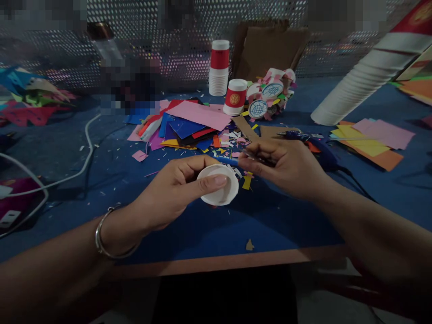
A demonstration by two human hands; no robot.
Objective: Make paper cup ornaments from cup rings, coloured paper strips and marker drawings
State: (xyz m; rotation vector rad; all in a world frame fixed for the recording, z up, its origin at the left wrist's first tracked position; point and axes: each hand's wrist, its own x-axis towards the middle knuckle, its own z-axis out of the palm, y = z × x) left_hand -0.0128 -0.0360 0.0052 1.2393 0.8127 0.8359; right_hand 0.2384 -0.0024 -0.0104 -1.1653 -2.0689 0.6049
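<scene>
My left hand [189, 186] grips a cut-off paper cup base [227, 192], a shallow white disc with a low rim, its thumb pressed flat inside. To the right, my right hand [281, 164] is closed, fingertips pinching a thin dark stick-like thing [258, 156] mostly hidden by the fingers. A narrow blue strip [227, 160] spans the gap between the cup base and my right fingertips; I cannot tell whether either hand holds it. Both hands are above the blue tabletop [209, 238], near its front edge.
Coloured paper sheets [199, 117] and scraps lie behind my hands. Beyond are a cup stack [219, 67], a red-and-white cup [235, 96] and a decorated paper bundle [270, 94]. A glue gun [317, 148] lies right, near a leaning cup stack [364, 81]. A white cable [89, 139] runs left.
</scene>
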